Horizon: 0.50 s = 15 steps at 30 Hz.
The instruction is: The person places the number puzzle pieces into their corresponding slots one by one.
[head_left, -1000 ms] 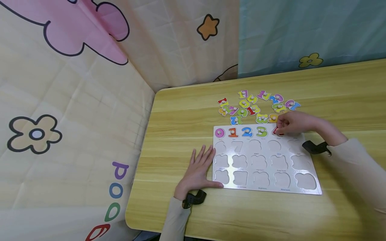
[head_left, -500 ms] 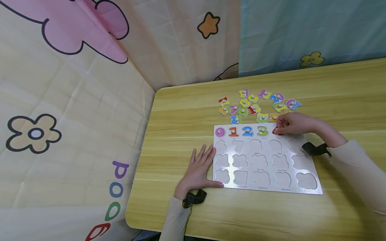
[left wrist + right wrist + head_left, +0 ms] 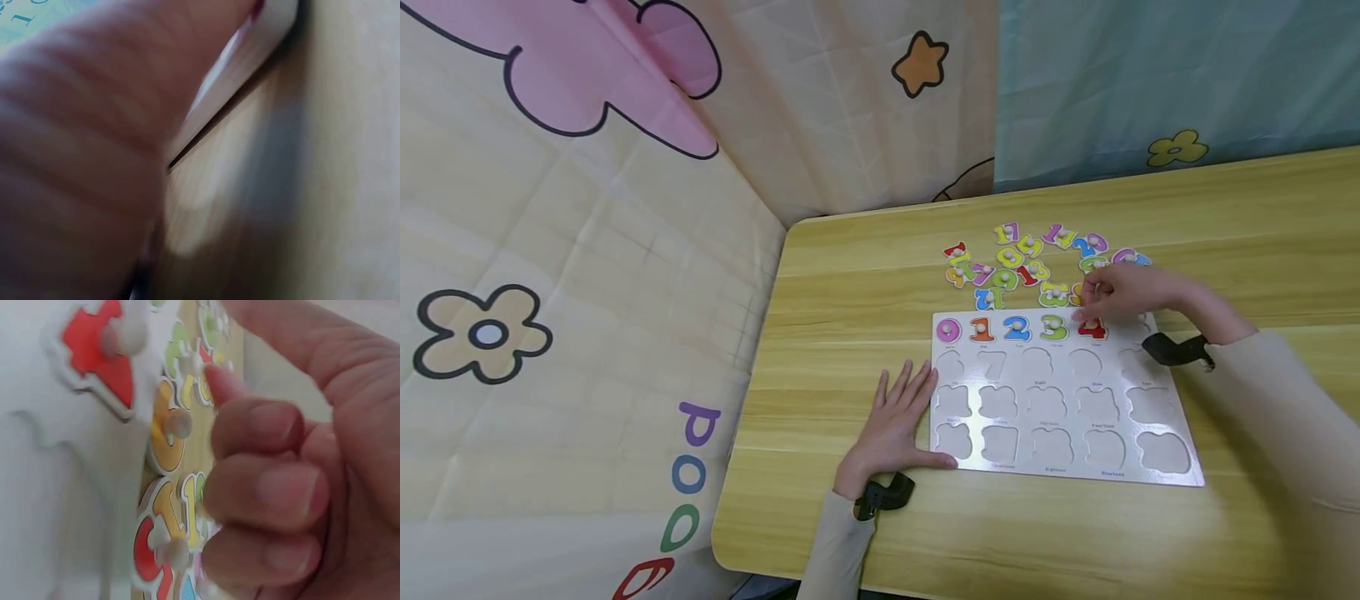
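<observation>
In the head view a white number puzzle board (image 3: 1024,375) lies on the table, with pink 0 (image 3: 948,330), orange 1 (image 3: 981,329), blue 2 (image 3: 1017,328) and green 3 (image 3: 1054,327) in its top row. After them comes the red 4 (image 3: 1092,327), its knob bare in the right wrist view. My right hand (image 3: 1138,292) hovers just beyond the 4, holding nothing; thumb and index finger stand apart and the other fingers curl. My left hand (image 3: 887,425) lies with fingers spread along the board's left side, thumb over its near corner.
Several knobbed number pieces (image 3: 1004,279) lie loosely beyond the board's far edge. An orange piece (image 3: 167,428) sits right beside that edge in the right wrist view. Printed curtains (image 3: 880,100) hang behind the wooden table (image 3: 835,308) and at its left.
My right hand has let go of the red 4 and shifted up and away toward the loose pieces, uncovering the 4. The left hand stays in place.
</observation>
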### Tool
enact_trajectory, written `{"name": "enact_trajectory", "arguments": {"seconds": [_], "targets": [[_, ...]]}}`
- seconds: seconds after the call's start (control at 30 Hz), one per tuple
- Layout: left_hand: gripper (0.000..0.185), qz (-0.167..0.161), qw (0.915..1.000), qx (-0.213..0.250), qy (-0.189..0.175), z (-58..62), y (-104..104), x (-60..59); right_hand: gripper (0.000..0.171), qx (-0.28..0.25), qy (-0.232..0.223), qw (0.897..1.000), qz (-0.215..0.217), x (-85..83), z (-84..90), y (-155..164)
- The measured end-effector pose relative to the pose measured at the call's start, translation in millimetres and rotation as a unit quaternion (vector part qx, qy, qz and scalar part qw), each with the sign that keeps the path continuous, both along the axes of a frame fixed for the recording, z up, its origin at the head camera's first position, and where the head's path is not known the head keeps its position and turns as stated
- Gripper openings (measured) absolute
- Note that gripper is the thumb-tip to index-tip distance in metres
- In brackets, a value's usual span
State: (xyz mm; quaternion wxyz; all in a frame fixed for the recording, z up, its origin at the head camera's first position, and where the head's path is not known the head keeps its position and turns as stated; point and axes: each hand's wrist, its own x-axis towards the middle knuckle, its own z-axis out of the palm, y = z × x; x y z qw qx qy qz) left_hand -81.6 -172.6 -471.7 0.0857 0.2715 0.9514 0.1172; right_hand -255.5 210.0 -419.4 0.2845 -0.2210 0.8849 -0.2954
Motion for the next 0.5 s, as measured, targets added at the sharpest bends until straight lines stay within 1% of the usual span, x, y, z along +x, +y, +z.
{"name": "enact_trajectory", "arguments": {"seconds": [0.07,0.17,0.3,0.37,0.5], "targets": [[0.124,0.002,1.0000,0.002,0.001,1.0,-0.9,0.2,0.031,-0.026,0.010,0.999,-0.018,-14.4,-0.2,-6.2],[0.123,0.001,1.0000,0.002,0.001,1.0,-0.9,0.7,0.030,-0.064,0.024,0.995,-0.069,-35.8,-4.1,-16.2],[0.123,-0.004,1.0000,-0.002,-0.001,-0.4,0.6,1.6,0.036,-0.076,0.036,0.987,-0.134,-57.4,-11.9,-29.4],[0.123,-0.004,1.0000,-0.006,0.000,-0.6,0.9,2.2,0.041,-0.075,0.035,0.985,-0.148,-64.3,-14.9,-36.1],[0.124,-0.001,0.9999,-0.012,0.000,1.1,0.4,3.3,0.043,-0.071,0.031,0.985,-0.154,-71.7,-17.5,-48.1]]}}
